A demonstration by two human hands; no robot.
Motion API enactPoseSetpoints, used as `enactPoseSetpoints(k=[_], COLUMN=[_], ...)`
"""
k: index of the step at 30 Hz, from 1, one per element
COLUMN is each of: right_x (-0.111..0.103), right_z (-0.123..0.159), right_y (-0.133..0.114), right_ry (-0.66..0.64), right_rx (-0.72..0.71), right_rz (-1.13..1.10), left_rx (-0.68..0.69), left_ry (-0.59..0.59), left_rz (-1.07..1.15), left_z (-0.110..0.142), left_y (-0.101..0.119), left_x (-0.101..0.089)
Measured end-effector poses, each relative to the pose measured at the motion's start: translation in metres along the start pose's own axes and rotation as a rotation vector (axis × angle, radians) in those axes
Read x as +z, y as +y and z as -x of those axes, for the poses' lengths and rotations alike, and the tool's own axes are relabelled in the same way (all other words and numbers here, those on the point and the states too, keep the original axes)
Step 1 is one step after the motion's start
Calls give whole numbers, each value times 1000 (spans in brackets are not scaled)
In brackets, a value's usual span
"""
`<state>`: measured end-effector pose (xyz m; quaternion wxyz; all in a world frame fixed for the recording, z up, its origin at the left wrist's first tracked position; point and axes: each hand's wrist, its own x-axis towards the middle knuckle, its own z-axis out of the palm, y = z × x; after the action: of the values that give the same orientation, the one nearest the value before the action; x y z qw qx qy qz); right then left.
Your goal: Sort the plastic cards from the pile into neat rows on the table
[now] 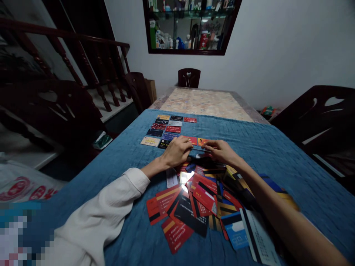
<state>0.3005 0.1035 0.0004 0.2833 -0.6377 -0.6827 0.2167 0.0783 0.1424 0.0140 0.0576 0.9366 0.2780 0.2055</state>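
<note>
My left hand and my right hand come together over the far side of the card pile, fingers pinched. Between them is a thin card, seen almost edge-on, so its face is hidden. Just beyond my fingers lie a red card and an orange-yellow card. Left of these, several cards are laid flat in rows, among them a white and gold card and a dark blue card. Closer to me spreads a loose, overlapping heap with red cards, a black card and a blue card.
A blue cloth covers the near table, and a patterned tabletop shows beyond it. Dark wooden chairs stand around. A wooden railing runs along the left, and a glass-shelved cabinet is set in the wall.
</note>
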Motion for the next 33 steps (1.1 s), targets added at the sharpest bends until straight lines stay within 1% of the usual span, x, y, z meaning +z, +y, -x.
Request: enactPoseSetpoints(k=[5,9,11,13,16,22,27,30,33], right_x=[-7,-13,-14,-13,-10,0,8,12,15], right_z=[10,16,18,18,16,14,14,16,18], right_y=[-9,-19,-20,-19,-14,-9,-11,-14,-16], right_ry=[14,5,5,9,24,62,93,71,39], right_rx=[-27,-127,-180,-200,-217,-311,-308,-286,-258], right_rz=[-53,-32,2,29,70,115,331,471,540], left_rx=[-76,-184,-231,-255,-252,-213,-185,-174,-163], left_ry=[26,41,50,51,61,78,84,87,79], left_rz=[93,186,232,265,292,313,323,304,273], left_z=[-2,-2,-2,-2,-1,0,2,4,5], left_y=[-10,-15,-16,-16,-17,-20,-19,-18,-18], left_x=[6,8,8,9,11,19,22,23,24])
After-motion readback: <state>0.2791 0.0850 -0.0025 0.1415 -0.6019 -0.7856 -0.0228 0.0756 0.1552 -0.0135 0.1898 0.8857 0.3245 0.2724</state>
